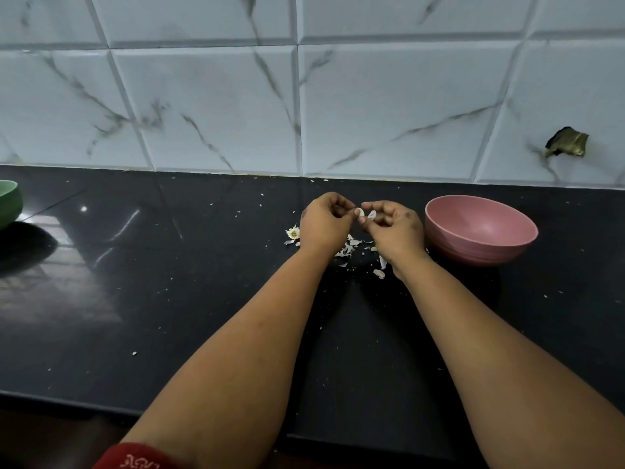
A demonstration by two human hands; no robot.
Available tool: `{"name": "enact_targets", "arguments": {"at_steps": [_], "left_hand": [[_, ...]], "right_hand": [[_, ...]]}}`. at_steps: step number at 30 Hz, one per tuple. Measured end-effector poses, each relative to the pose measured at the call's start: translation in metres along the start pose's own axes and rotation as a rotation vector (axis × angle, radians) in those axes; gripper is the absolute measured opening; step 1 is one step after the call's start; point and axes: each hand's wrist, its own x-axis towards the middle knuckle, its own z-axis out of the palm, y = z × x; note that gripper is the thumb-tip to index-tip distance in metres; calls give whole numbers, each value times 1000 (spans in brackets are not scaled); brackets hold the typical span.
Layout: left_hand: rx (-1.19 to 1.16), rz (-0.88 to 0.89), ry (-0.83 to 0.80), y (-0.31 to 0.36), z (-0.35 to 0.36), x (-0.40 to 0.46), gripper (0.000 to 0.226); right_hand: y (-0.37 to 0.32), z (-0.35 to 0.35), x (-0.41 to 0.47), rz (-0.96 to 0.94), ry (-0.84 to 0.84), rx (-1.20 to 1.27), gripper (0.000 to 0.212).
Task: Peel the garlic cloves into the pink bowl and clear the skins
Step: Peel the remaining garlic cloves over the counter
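Black polished stone makes up the counter (pixel 203 299), a dark ground against which every pale flake shows, which will help when the skins are cleared. The pink bowl (pixel 480 231) stands just beside the right wrist, probably set there so a bare clove needs only a short drop (its visible inside looks empty, so the job seems to be at an early stage). Both hands work close together above the counter: the left hand (pixel 324 221) has its fingers curled, pinching the garlic clove (pixel 360 213) to steady it, while the right hand (pixel 394 226) curls in too, its fingertips nipping a strip of skin (pixel 372 214) to pull it away. Under them lies the loose pile of skins (pixel 348 248), and a stripped garlic root (pixel 293 233) sits left of the left hand.
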Motion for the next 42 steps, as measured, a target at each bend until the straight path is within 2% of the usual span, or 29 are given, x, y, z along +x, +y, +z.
{"name": "enact_targets", "arguments": {"at_steps": [5,15,22,26,32,35,37,42], "left_hand": [[61,56,-11,2,1,-2,9],[85,59,-62,4,-1,-2,4],[124,43,-102,7,1,-3,9],[139,64,-145,8,1,-4,6],[135,46,-185,9,2,-4,3],[159,40,-212,9,1,-5,3],[161,38,-183,9,1,-6,3],[142,-12,-18,5,-4,-2,11]], "right_hand": [[-3,-2,-1,1,-2,54,13],[-3,-1,-1,23,-21,102,15],[-8,4,-2,119,-24,256,7],[-14,4,-4,199,-35,387,10],[-11,0,0,234,13,388,19],[-11,0,0,235,16,398,17],[-12,0,0,238,31,419,12],[-11,-2,1,237,49,384,16]]}}
